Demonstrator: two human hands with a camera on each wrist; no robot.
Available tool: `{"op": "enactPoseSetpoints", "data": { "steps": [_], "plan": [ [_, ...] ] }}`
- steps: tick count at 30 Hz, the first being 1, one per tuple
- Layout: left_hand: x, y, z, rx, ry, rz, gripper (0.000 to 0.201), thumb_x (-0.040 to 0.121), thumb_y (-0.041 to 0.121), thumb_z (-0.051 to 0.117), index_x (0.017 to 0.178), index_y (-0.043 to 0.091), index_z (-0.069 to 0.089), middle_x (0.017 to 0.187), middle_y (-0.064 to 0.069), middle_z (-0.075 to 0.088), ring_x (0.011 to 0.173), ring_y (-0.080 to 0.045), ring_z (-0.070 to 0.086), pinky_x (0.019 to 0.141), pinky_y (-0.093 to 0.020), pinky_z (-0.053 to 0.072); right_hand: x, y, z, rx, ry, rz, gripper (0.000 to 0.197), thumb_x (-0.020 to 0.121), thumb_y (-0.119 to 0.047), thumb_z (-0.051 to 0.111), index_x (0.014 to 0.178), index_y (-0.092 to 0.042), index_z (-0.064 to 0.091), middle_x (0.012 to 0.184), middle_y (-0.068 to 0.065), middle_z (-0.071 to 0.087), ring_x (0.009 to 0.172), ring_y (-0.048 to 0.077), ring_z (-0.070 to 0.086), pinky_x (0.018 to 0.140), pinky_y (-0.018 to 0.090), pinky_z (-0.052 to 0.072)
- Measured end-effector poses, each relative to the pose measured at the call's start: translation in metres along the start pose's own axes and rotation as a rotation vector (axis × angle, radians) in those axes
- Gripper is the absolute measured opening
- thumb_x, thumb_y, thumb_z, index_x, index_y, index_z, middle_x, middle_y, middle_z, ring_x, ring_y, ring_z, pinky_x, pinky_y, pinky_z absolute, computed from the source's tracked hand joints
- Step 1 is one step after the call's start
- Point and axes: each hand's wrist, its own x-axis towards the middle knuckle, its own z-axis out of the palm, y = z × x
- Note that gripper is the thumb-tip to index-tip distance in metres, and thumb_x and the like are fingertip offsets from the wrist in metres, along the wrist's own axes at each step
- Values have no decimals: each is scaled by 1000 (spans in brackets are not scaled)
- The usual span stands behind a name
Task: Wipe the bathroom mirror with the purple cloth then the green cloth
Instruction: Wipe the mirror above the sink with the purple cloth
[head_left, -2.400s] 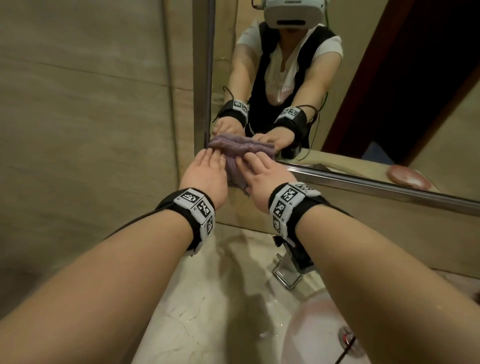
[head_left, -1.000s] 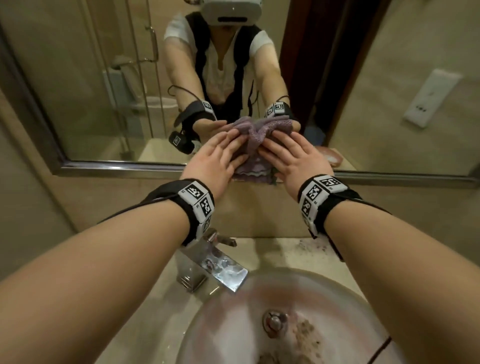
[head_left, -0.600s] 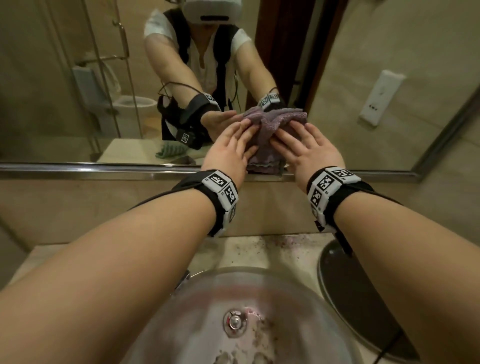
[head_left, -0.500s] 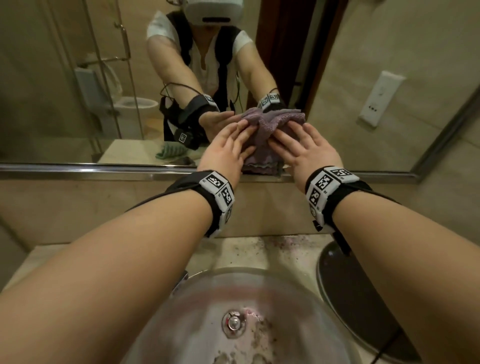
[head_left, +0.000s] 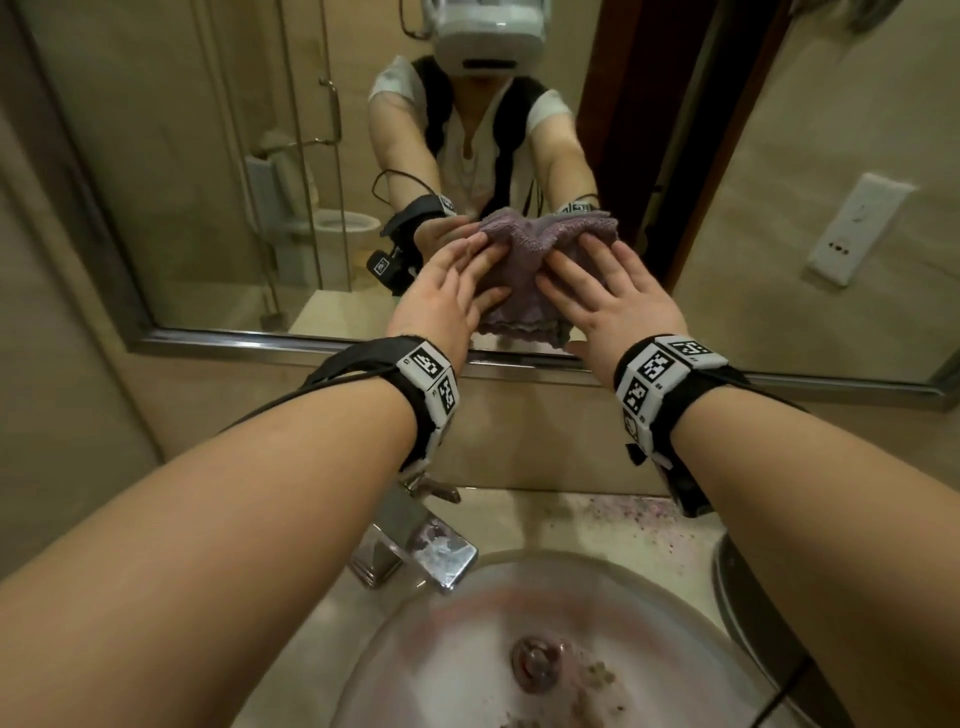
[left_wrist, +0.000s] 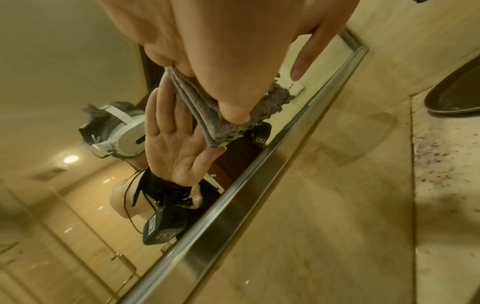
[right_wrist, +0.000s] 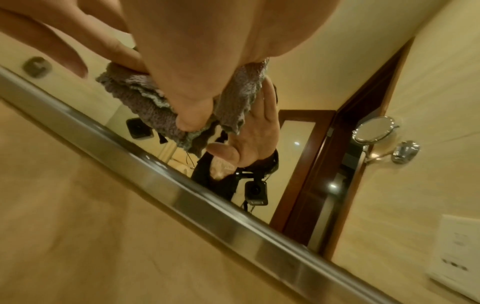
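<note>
The purple cloth (head_left: 519, 280) is bunched flat against the lower part of the mirror (head_left: 208, 182), just above its metal frame (head_left: 260, 345). My left hand (head_left: 460, 286) presses its left side with straight fingers. My right hand (head_left: 597, 283) presses its right side the same way. In the left wrist view my left hand (left_wrist: 207, 51) lies over the purple cloth (left_wrist: 207, 119), whose folded layers show at the edge. The right wrist view has my right hand (right_wrist: 194, 72) on the purple cloth (right_wrist: 140, 102), close to the frame. The green cloth is not in view.
Below the mirror stands a chrome faucet (head_left: 415, 545) over a round basin (head_left: 441, 649). A dark tray (head_left: 748, 613) sits on the counter at the right. Purple specks cover the counter (head_left: 623, 514). The mirror reflects a shower door, a toilet and a wall socket.
Both hands have slid the purple cloth leftward along the lower mirror, after first sweeping right from the mirror's left edge. Both hands stay flat on the cloth throughout.
</note>
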Motion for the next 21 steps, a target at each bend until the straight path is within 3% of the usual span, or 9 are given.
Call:
{"op": "enactPoseSetpoints", "data": {
  "steps": [7,12,21],
  "plan": [
    [-35,-56,43,61,-128,-118,62,100,43,17,149,17,-10,154,-21,-12,139,-33,-25,104,-46,-25,41,-66,-63,-21,53,-68,69,97,-51,25,146,-28,-18,154,-3,-25,140,30,-23,110,45,-19],
    [-60,-99,82,96,-204,-175,62,100,47,15,149,17,-9,153,-21,-13,140,-33,-23,107,-47,-22,68,-118,-100,2,104,-108,70,98,-40,30,147,-25,-18,154,-2,-24,141,32,-21,111,45,-17],
    [-87,-165,134,112,-308,-255,58,100,47,12,151,22,-2,155,-14,-11,142,-28,-19,111,-44,-17,107,-190,-158,41,198,-159,68,98,-36,32,149,-24,-11,155,-1,-20,142,32,-17,113,42,-12]
  ]
}}
